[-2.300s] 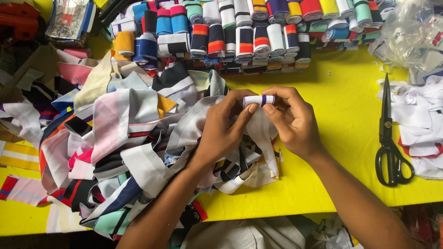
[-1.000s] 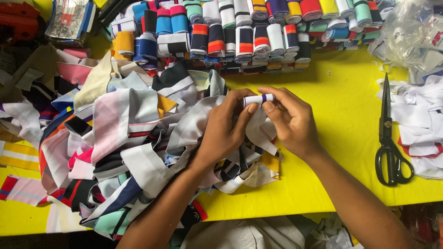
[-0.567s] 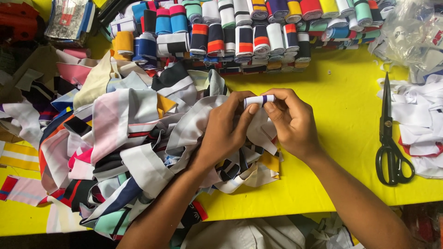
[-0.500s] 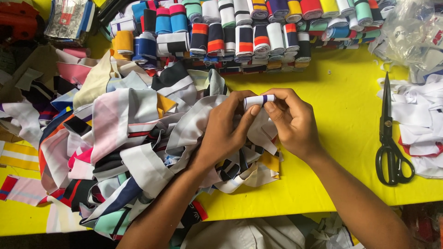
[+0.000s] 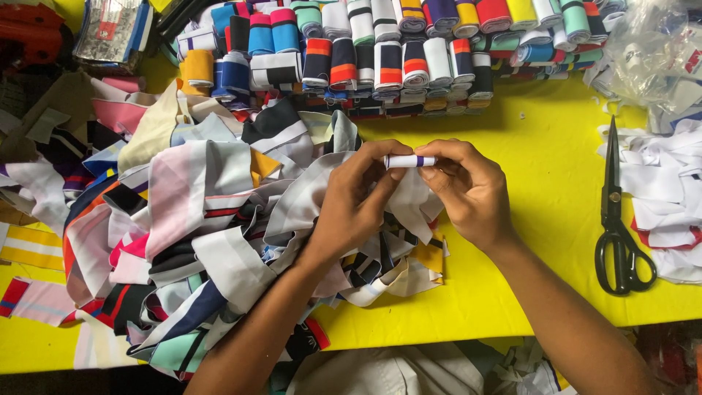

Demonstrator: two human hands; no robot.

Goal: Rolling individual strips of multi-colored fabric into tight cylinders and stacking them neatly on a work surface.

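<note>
- Both forearms rise from the bottom edge and meet over the middle of the yellow counter, wrists bent slightly inward.
- The left hand is curled, thumb and fingertips pinching the left end of a small rolled strip — white, with a purple band near its right end.
- The right hand is closed on the roll's right end, fingers bent over the top, thumb tucked below.
- The roll lies level between the two hands, just above the right edge of the scrap heap; a loose tail of pale cloth hangs beneath it.
- The heap of fabric strips sprawls over the left half of the counter: soft, limp, ribbed-looking bands in pink, grey, navy, white, orange and black, tangled and overlapping.
- Black-handled scissors lie on the counter to the right, well apart from the hands, blades pointing away from the person.
- White cloth pieces are piled just beside the scissors at the right edge.
- Farthest off — a row of rolled strips, tight striped cylinders in many colours, stacked along the counter's back edge.
</note>
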